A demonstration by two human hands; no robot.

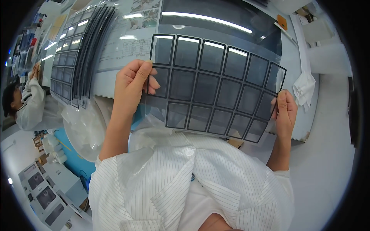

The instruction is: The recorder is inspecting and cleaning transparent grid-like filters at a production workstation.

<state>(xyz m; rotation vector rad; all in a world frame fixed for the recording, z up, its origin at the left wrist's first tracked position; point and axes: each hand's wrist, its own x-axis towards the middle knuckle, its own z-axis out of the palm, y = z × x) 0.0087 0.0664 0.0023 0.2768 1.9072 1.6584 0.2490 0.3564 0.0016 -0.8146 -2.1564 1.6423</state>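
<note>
Both hands hold up a clear, glossy sheet [217, 87] printed with three rows of dark-framed grey rectangles. My left hand [133, 82] pinches its left edge, thumb on the front and the other fingers showing through from behind. At the right edge, my right hand [284, 112] grips the sheet with the thumb in front; its other fingers are mostly hidden. The sheet is tilted, its right side lower, over the near edge of the table. A stack of similar sheets [71, 57] stands to the left of my left hand.
Beneath the sheet is a pale table [104, 82] with a dark glossy panel [216, 19] and a printed paper [125, 50]. An orange object [282, 22] and a crumpled white cloth [304, 87] lie right. A lined white bin [86, 129] and a seated co-worker [32, 104] are left.
</note>
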